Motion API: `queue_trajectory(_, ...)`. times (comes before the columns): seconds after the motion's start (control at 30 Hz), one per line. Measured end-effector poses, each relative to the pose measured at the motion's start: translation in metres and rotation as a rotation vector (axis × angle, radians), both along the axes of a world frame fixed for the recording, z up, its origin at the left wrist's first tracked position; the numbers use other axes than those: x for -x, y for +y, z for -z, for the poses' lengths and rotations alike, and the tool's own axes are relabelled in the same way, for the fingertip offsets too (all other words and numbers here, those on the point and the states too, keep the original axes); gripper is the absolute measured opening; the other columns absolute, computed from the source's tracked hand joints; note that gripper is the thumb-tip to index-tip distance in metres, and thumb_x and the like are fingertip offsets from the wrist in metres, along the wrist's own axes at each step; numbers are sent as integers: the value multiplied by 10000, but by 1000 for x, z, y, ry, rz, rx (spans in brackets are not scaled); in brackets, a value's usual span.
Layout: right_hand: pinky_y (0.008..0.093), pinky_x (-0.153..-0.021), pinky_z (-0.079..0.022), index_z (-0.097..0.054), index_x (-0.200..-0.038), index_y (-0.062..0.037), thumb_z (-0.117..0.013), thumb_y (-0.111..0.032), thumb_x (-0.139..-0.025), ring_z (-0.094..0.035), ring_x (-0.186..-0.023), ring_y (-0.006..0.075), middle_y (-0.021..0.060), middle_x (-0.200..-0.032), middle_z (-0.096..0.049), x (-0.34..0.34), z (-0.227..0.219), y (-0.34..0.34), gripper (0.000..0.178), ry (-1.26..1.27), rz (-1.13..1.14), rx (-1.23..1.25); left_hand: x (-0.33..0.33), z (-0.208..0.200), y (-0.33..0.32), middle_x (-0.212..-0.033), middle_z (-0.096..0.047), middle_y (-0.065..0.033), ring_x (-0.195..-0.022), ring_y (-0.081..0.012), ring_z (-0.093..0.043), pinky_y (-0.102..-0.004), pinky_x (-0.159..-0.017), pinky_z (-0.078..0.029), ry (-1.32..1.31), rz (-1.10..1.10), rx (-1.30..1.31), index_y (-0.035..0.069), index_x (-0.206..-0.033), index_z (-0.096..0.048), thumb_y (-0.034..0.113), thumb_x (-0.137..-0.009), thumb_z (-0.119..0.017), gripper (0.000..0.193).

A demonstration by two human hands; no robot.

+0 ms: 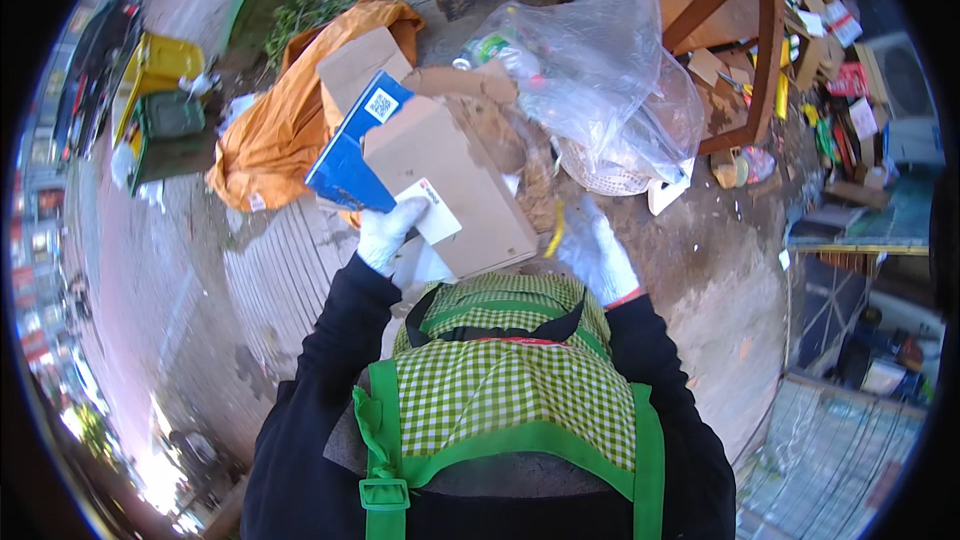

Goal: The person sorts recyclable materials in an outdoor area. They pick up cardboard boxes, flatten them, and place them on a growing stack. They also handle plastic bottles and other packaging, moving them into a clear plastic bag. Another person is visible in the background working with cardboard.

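Note:
My left hand (388, 232), in a white glove, is closed on a brown cardboard box (450, 175) with a white label. A blue printed cardboard piece (358, 140) with a square code stands against the same hand; whether it is joined to the box I cannot tell. To the right of the box is my right hand (600, 258), also white-gloved and smeared by motion, so its fingers are unclear. Close to its fingertips is a thin yellow strip-like thing (556, 230), too blurred to name. Beyond the box lies torn brown cardboard (495, 135).
An orange sack (275, 140) lies at the left, a clear plastic bag (600, 70) with bottles at the far right. Behind it leans a brown wooden frame (765, 50). Yellow and green bins (170, 125) stand far left; mixed cardboard scraps (830, 50) crowd the right.

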State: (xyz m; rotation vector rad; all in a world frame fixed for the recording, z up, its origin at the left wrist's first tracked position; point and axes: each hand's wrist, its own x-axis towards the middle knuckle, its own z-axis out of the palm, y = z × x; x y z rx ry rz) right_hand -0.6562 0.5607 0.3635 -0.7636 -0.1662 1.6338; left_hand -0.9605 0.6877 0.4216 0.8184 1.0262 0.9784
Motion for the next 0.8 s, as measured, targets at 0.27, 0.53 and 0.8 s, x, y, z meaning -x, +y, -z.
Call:
queue_trajectory(0.27, 443, -1065, -461, -336, -1501, -36, -778, -254, -855, -471, -1351, 259, 133, -1458, -463, 57, 16, 87, 813, 106, 284, -100, -79, 39, 110, -1302, -624, -142, -1163, -288, -629, -467, -1008, -510, -504, 376, 417, 47, -1426, -462, 374, -965, -663, 600)
queue_trajectory(0.53, 345, -931, -532, -525, -1307, -68, -720, -76, -869, -635, -1060, 177, 55, -1165, -641, 51, -14, 112, 480, -270, 723, 288, -140, 60, 106, -1056, -659, -91, -850, -205, -654, -347, -751, -555, -294, 515, 656, 51, -1266, -555, 379, -990, -638, 437)
queue_trajectory(0.8, 401, -993, -535, -473, -1406, -45, -711, -141, -866, -634, -1141, 243, 100, -1274, -615, -25, -5, 46, 598, -71, 873, 367, -252, 55, 75, -1157, -673, -99, -966, -189, -694, -332, -805, -595, -145, 766, 614, 27, -1266, -577, 220, -999, -626, 333)
